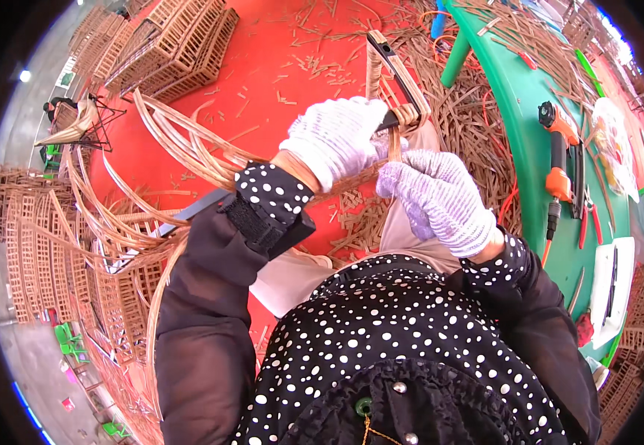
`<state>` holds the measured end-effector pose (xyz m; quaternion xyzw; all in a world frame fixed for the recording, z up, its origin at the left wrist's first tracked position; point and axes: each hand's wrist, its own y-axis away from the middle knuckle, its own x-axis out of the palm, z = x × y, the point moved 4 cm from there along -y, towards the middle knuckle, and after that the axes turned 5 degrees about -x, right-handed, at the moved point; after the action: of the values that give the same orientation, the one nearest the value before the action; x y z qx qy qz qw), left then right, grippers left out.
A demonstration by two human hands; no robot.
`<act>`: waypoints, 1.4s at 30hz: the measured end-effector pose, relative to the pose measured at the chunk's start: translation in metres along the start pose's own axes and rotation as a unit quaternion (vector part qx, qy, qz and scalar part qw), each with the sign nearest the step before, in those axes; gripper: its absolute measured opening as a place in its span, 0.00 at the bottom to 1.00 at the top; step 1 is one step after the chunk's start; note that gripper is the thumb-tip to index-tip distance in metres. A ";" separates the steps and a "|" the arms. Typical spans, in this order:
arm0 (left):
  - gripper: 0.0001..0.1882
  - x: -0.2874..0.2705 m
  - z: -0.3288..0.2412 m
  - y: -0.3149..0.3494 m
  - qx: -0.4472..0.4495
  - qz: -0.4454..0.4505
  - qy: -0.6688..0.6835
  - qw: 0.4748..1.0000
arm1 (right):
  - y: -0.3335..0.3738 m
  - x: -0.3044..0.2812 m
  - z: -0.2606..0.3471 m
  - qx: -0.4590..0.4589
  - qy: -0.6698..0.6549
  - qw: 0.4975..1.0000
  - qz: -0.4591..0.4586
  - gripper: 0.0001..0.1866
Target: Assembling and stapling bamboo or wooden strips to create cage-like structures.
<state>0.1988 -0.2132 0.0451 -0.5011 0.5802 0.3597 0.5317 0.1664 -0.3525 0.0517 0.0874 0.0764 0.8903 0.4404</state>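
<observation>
Both hands wear white knit gloves. My left hand (337, 137) is closed on a dark rectangular frame (399, 68), partly wound with tan flat strip near its corner. Just right of it, my right hand (444, 196) pinches a tan flat strip (394, 144) that hangs down from the wrapped corner. The fingertips of both hands are close together at this strip, and the left fingers are partly hidden behind the frame. Beneath my left wrist runs a bundle of long pale strips (188, 148), spreading out to the left.
On the green table (511, 111) at right lie an orange and black nail gun (559, 152), red-handled pliers (590, 222) and a white tray (613, 293). Woven lattice baskets (177, 48) are stacked at the far left. Strip scraps (455, 111) cover the red floor (263, 44).
</observation>
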 end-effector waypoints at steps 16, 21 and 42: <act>0.23 0.015 0.011 -0.017 -0.265 0.304 0.403 0.821 | 0.017 -0.258 -0.002 -0.096 0.534 0.751 -0.376 0.23; 0.30 0.011 -0.004 -0.020 -0.210 0.304 0.413 0.832 | 0.029 -0.339 -0.057 0.171 0.581 0.710 -0.360 0.39; 0.13 0.043 -0.007 -0.027 0.164 0.049 0.170 0.971 | 0.058 -0.270 0.015 0.019 0.145 0.964 -0.221 0.17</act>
<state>0.2263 -0.2348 0.0078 -0.4321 0.7366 0.1950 0.4824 0.2859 -0.6020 0.0551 -0.0531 0.1739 0.7724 0.6086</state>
